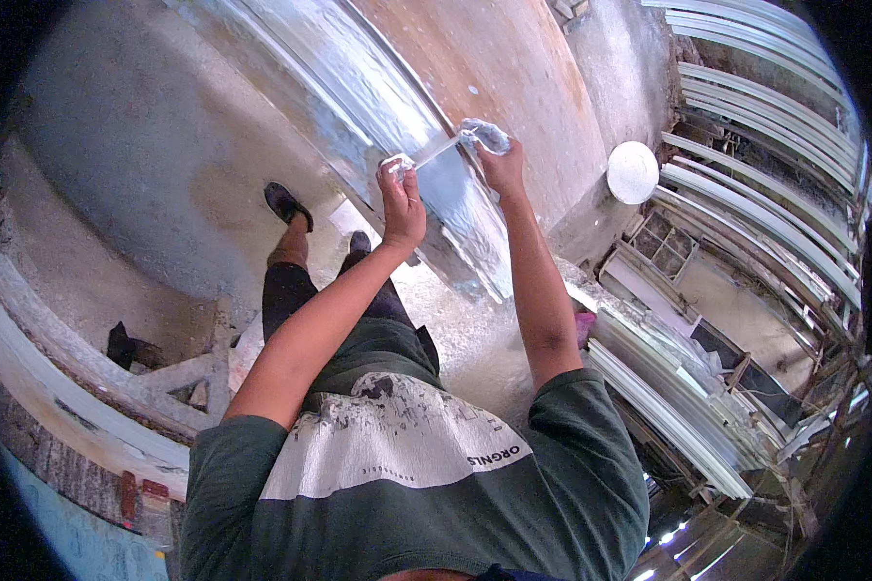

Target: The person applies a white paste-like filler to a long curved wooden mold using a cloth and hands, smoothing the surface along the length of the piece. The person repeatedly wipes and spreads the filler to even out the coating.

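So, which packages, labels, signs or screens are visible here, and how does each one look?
Shirt print: on the person's green T-shirt, a pale wide band with small dark lettering.
Round white disc: right of the right hand, by the wall; possibly a lid or sign, plain.
No packages or screens show.

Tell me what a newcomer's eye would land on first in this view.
First, the two raised hands at centre top: the left hand and the right hand each close a grip on one end of a thin pale strip stretched between them. Behind them a large silvery, shiny sheet slants across the frame. To the right, a round white disc stands out beside stacks of pale curved slats.
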Action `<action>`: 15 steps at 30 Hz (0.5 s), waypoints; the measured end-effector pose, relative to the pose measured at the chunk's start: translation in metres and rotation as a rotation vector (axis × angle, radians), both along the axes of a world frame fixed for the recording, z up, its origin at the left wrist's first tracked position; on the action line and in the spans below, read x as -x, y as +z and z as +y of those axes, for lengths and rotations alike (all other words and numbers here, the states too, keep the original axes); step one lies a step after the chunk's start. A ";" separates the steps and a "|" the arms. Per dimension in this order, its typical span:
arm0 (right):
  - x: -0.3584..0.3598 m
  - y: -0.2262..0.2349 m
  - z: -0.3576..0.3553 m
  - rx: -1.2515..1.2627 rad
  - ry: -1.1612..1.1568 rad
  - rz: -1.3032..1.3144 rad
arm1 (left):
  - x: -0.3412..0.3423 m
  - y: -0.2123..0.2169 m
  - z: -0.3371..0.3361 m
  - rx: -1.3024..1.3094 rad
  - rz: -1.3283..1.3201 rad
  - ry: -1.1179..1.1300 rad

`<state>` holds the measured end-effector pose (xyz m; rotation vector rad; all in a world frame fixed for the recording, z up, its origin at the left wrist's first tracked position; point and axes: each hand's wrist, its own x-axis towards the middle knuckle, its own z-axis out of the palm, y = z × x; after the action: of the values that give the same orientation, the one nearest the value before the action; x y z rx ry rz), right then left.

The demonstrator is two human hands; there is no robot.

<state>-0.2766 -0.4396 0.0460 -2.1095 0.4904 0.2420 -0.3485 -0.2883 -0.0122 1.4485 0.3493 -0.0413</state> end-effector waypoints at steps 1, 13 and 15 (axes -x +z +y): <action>0.012 0.000 -0.010 0.005 0.002 0.003 | 0.012 0.001 -0.010 -0.019 -0.005 -0.004; 0.112 -0.021 -0.102 0.035 -0.003 -0.057 | 0.105 0.004 -0.101 -0.079 -0.096 0.138; 0.125 -0.015 -0.109 0.026 0.033 -0.049 | 0.119 -0.003 -0.111 -0.069 -0.081 0.127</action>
<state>-0.4012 -0.5482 0.0310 -2.1450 0.4318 0.2036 -0.4678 -0.3993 -0.0154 1.4889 0.3785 0.1322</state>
